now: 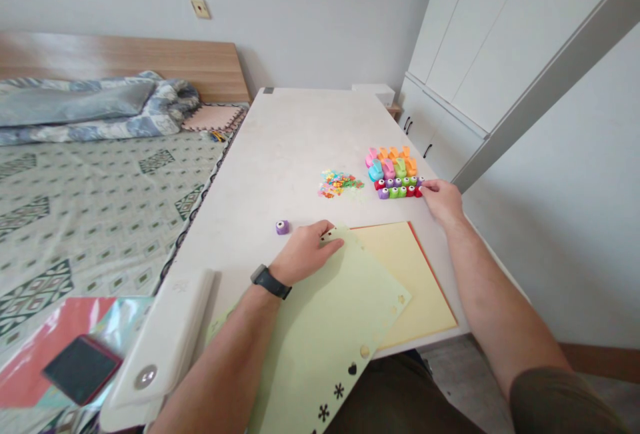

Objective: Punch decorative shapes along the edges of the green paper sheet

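My left hand (311,252) is closed on the top edge of a light green paper sheet (345,294), thumb on top. Shapes such as a heart, flowers and snowflakes are cut through along the sheet's edges. Left of that hand stands a small purple craft punch (283,227). My right hand (443,201) is stretched out to the right end of two rows of small craft punches (399,192), its fingertips closed on an end punch, partly hidden by them. Behind those rows stand larger craft punches (389,167) in orange, pink, blue and green.
A yellow paper stack (400,267) with a red edge lies partly under the green sheet. Colourful paper cutouts (340,184) are heaped mid-table. A white machine (165,334) stands at the left edge, near a phone (83,369) on the bed. A white wardrobe (480,27) is at right.
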### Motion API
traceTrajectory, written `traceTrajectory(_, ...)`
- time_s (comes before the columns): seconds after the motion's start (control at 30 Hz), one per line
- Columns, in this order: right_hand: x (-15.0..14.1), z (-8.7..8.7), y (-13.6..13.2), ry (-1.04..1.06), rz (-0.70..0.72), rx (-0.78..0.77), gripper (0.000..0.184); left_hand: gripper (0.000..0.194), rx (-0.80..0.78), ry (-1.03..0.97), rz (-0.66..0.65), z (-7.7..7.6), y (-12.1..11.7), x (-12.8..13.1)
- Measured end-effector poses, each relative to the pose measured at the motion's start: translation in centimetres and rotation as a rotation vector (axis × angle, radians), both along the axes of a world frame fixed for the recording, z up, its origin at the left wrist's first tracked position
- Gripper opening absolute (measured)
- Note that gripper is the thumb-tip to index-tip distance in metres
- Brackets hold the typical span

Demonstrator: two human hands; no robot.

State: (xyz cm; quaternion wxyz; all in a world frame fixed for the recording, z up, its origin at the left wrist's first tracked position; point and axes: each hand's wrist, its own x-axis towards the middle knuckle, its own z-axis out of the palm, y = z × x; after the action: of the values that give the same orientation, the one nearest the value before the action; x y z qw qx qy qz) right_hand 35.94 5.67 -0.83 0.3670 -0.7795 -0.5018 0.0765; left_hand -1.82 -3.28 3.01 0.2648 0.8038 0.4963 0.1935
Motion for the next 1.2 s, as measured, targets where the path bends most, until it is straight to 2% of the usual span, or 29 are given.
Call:
traceTrajectory(0.6,-0.4,0.2,-0.1,0.014,-0.019,-0.005,0.029,0.025,0.010,0.000,0.002,0.2,-0.1,0.1)
traceTrajectory(0.77,-1.0,1.0,-0.6,0.017,-0.064,0.088,0.032,0.026,0.021,-0.015,-0.010,0.0,0.0,0.0)
traceTrajectory(0.87,-3.1,2.2,-1.3,0.024,-0.026,0.202,0.029,0.027,0.016,-0.021,0.000,-0.1,-0.1,-0.1)
traceTrajectory(0.93,-5.7,3.4,-2.1,0.017,0.081,0.256,0.027,0.026,0.010,-0.025,0.003,-0.1,-0.1,-0.1)
traceTrajectory(0.97,-7.2,4.0,-2.5,0.003,0.180,0.254,0.026,0.026,0.009,-0.025,0.007,-0.2,-0.2,-0.1)
traceTrajectory(1.1,-14.5,6.7,-4.1,-0.049,0.695,0.116,0.025,0.028,0.005,-0.017,0.027,-0.4,-0.2,-0.1)
traceTrajectory(1.2,-19.7,8.0,-4.0,-0.062,0.941,0.043,0.022,0.029,0.018,-0.013,0.019,-0.6,-0.2,0.0)
